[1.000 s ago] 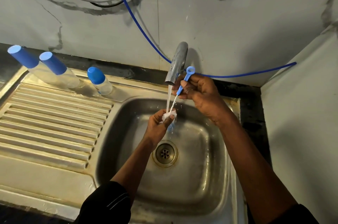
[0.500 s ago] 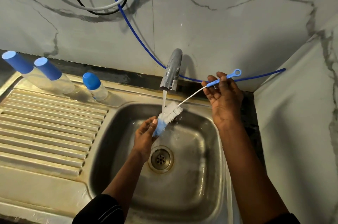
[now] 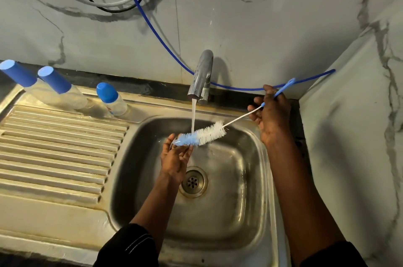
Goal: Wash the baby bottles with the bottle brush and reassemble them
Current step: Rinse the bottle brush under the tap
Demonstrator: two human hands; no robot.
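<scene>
A bottle brush (image 3: 205,135) with white and blue bristles stretches across the sink under the running water. My right hand (image 3: 271,114) grips its blue handle at the right, near the wall. My left hand (image 3: 175,157) is below the blue bristle tip with fingers spread, touching the tip. Three baby bottles with blue caps stand at the back of the draining board: two tall ones (image 3: 41,90) (image 3: 67,92) and a short one (image 3: 112,100).
The steel sink (image 3: 246,179) has a drain (image 3: 193,181) at its middle. The tap (image 3: 201,77) runs a thin stream. A ribbed draining board (image 3: 54,147) lies left. A blue hose (image 3: 152,27) and cables hang along the marble wall; a side wall closes the right.
My right hand pulled the handle out to the right, drawing the brush head out of my left hand, which went from closed on the bristles to open under the tip.
</scene>
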